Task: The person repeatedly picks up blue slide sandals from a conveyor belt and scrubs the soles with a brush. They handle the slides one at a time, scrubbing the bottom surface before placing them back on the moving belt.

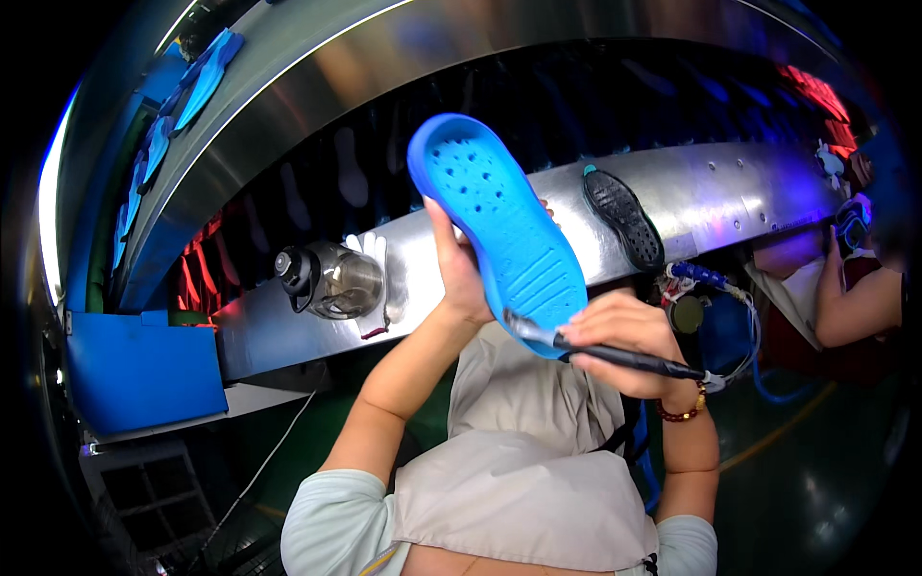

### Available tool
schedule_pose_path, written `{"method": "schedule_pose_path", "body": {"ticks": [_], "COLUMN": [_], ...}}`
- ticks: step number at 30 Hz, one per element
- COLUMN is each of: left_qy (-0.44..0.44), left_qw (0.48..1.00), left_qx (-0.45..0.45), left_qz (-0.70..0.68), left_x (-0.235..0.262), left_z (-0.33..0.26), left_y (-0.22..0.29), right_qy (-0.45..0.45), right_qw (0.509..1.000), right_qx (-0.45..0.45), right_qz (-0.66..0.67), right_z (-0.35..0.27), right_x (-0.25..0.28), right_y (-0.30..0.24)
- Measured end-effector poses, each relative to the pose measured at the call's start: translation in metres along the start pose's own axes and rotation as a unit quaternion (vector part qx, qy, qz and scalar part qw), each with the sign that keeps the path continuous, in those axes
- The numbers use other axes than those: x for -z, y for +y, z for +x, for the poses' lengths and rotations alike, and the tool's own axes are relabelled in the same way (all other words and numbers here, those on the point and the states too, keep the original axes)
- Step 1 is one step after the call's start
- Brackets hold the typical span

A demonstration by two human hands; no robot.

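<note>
My left hand (459,274) holds a bright blue shoe sole (499,226) up in front of me, its studded and ribbed underside facing me, toe end up and left. My right hand (629,346) grips a thin dark brush-like tool (615,357) by its handle. The tool's pale tip touches the lower heel edge of the blue sole. Both hands are above my lap, in front of a metal conveyor ledge (730,187).
A black sole (624,219) lies on the metal ledge to the right. A steel bottle with a black cap (331,280) lies on the ledge at left. A blue box (139,379) is at lower left. Another person's arm (860,307) is at far right. Blue soles (202,82) line the upper left.
</note>
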State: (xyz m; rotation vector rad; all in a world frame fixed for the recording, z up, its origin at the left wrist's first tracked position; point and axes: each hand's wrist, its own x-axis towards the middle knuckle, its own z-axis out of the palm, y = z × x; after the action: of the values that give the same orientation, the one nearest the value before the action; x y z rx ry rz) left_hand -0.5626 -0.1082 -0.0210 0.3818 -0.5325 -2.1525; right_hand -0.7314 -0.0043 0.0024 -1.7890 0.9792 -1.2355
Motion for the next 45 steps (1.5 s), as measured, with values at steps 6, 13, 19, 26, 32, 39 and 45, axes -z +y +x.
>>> {"method": "schedule_pose_path", "body": {"ticks": [6,13,19,26,32,39,45], "left_qy": [0.051,0.043,0.068,0.071,0.015,0.053,0.007], "left_qw": [0.997,0.996,0.994,0.995,1.000,0.998,0.997], "left_qx": [-0.007,-0.035,-0.042,-0.015,0.019,0.003,0.035], "left_qz": [0.049,0.063,0.074,0.063,-0.013,-0.044,-0.070], "left_x": [-0.014,-0.007,-0.003,-0.018,-0.004,-0.005,-0.008], "left_z": [0.007,0.009,0.011,-0.009,-0.020,-0.011,-0.012], "left_y": [0.003,0.008,0.014,0.013,-0.003,-0.003,0.005], "right_qy": [0.100,0.050,-0.017,0.180,0.132,0.065,0.034], "right_qw": [0.983,0.965,0.991,0.884,0.987,0.994,0.996], "right_qx": [-0.086,-0.056,-0.041,-0.130,-0.037,-0.032,-0.047], "right_qz": [0.131,0.250,0.128,0.412,0.081,0.076,0.065], "right_z": [-0.008,-0.013,-0.016,-0.017,-0.010,0.006,0.013], "right_x": [0.023,0.025,0.011,-0.017,-0.040,-0.021,0.003], "right_y": [0.015,0.014,0.019,0.032,-0.002,-0.001,0.003]}}
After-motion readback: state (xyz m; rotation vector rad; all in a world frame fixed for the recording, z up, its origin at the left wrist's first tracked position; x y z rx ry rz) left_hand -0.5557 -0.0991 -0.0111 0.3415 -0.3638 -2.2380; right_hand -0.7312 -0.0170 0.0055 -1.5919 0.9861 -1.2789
